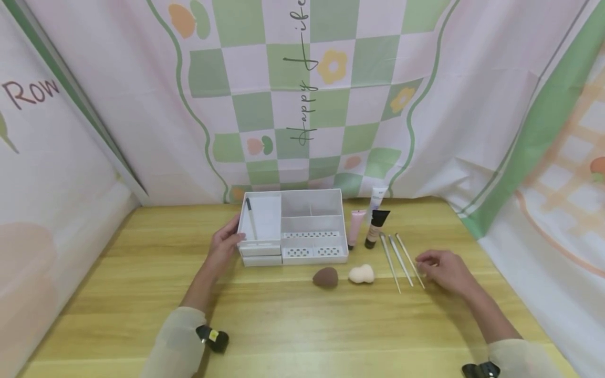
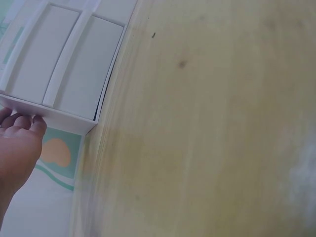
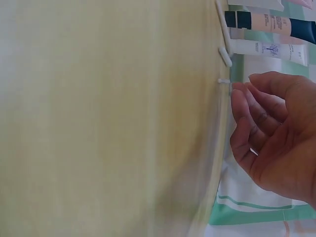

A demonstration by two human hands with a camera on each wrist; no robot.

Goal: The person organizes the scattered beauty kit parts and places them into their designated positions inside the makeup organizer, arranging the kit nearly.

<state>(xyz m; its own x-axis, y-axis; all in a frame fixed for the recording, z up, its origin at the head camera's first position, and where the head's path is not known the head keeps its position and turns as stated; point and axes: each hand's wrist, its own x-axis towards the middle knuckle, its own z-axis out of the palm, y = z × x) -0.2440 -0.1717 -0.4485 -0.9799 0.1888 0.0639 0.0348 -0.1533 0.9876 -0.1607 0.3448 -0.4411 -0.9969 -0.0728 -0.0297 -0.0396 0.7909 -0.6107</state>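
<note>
We judge that the step in hand is reaching for a makeup brush while bracing the organizer. Our right hand [image 1: 444, 269] is over the right part of the tabletop [image 1: 283, 325], its fingers loosely bent and grasping nothing that we can see. The fingertips are just beside the rightmost makeup brush [image 1: 409, 260]; whether they touch it we cannot tell. That brush lies parallel to the middle makeup brush [image 1: 400, 261] and near the leftmost makeup brush [image 1: 390, 264], all slanting toward the tabletop's front right corner.

Our left hand [image 1: 226, 241] rests against the left side of the white organizer [image 1: 295, 210], which stands near the middle of the tabletop's back edge. The thumb is at the rim, but we cannot tell whether it pinches the wall. Another slim brush [image 1: 252, 218] lies in the organizer's shallow upper left tray.

A pink tube [image 1: 355, 228], a black-and-beige tube [image 1: 376, 228] and a white tube [image 1: 376, 197] stand right of the organizer. Nearer the tabletop's front edge lie a brown sponge [image 1: 326, 277] and a cream sponge [image 1: 361, 274].

As we judge it, the next move calls for a light fingertip pinch on the rightmost handle, without rolling its neighbours.
</note>
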